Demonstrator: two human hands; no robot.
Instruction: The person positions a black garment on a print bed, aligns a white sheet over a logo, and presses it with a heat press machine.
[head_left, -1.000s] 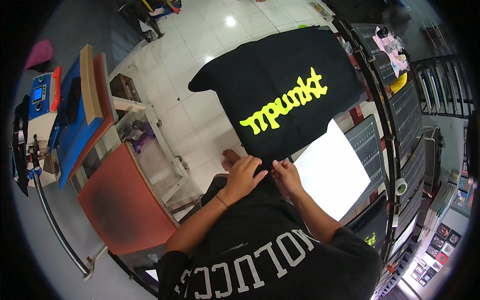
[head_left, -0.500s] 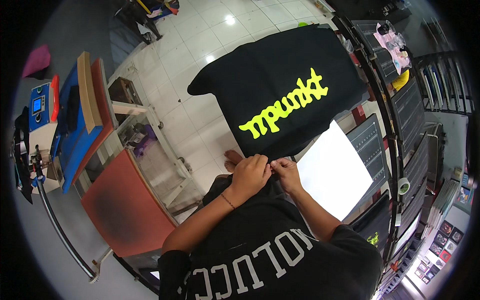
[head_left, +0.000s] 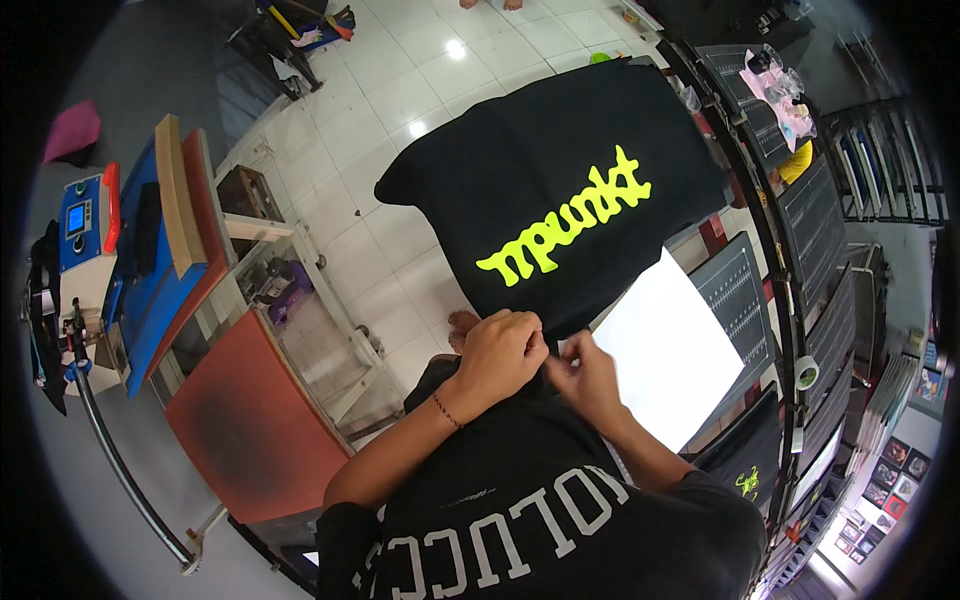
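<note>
A black T-shirt [head_left: 540,170] lies spread in front of me, its printed side up with bright yellow lettering [head_left: 565,225] across it. My left hand [head_left: 500,352] is closed just at the shirt's near edge; whatever its fingers hold is hidden. Close to its right is my right hand [head_left: 588,380], fingers curled into a pinch and slightly blurred, with nothing I can name between them. A white sheet [head_left: 665,350] lies at the right of that hand, over a dark grey flat board [head_left: 740,300].
To the left stands a heat press with a red-brown pad [head_left: 255,420], a blue board [head_left: 165,290] and a blue control box [head_left: 82,225]. Dark boards [head_left: 815,220] line a black rail on the right, with a tape roll [head_left: 806,374]. Someone's bare feet [head_left: 490,4] show at the top.
My right hand has drawn apart from my left, a little right and toward me. My left hand stays almost in place. Feet have come into view at the top.
</note>
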